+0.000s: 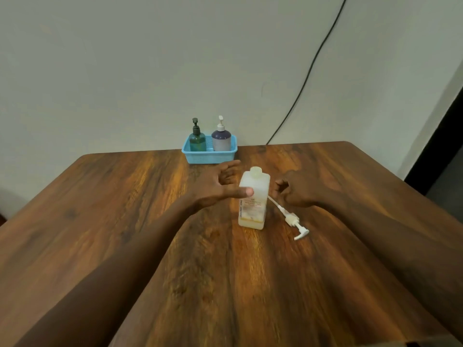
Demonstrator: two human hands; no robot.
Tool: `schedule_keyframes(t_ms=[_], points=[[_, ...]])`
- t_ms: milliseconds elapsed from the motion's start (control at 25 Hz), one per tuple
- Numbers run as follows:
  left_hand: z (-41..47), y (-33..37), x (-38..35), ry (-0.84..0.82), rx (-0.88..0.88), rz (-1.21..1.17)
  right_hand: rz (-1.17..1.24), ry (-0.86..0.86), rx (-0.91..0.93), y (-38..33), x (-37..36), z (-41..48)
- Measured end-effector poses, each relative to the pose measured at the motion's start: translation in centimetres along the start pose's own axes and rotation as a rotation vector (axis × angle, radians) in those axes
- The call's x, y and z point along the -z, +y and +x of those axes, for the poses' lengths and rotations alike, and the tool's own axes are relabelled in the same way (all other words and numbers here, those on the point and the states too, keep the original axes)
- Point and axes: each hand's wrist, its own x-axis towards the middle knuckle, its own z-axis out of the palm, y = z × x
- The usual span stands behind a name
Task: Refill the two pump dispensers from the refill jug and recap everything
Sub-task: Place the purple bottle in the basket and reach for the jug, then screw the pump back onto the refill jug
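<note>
A translucent square bottle (253,199) with a little yellowish liquid stands upright mid-table, its neck uncapped. Its white pump head (292,220) lies flat on the table just to the right, with the tube pointing toward the bottle. My left hand (218,185) is beside the bottle's left face, thumb touching its front and fingers spread apart from it. My right hand (298,189) hovers right of the bottle, above the pump's tube, fingers loosely curled around nothing. A green pump dispenser (197,140) and a white-and-purple pump dispenser (221,139) stand capped in a blue basket (210,157).
The basket sits at the far edge of the wooden table (125,221), against the pale wall. A black cable (308,71) runs down the wall to the table's back edge. A dark doorway edge (441,141) is at the right.
</note>
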Motion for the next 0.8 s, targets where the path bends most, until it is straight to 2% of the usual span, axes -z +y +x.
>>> schedule_keyframes(t_ms=[80,160,240,360,480,640,720,800], points=[[-0.3,0.7,-1.6,0.005,-0.029,0.076,-0.134,-0.205,0.037,0.4,-0.6,-1.8],[-0.2,1.1,-3.0,0.045,-0.045,0.155,-0.3,-0.329,0.099,1.0,-1.4,-3.0],[-0.1,1.1,-4.1,0.106,-0.024,0.164,-0.34,-0.312,0.11,1.4,-2.1,-3.6],[-0.3,1.3,-4.3,0.208,-0.009,0.135,-0.26,-0.225,0.148,1.5,-2.0,-3.8],[-1.1,1.4,-3.4,0.32,-0.051,0.154,-0.094,-0.035,0.154,1.1,-0.9,-4.1],[-2.6,1.1,-2.0,0.484,-0.084,0.209,0.148,0.361,0.136,-1.2,0.8,-3.2],[-3.3,1.0,-1.8,0.523,-0.063,0.256,0.33,0.575,0.141,-3.1,2.2,-2.6],[-3.6,0.8,-1.9,0.523,-0.012,0.289,0.545,0.687,0.172,-5.1,4.1,-2.0]])
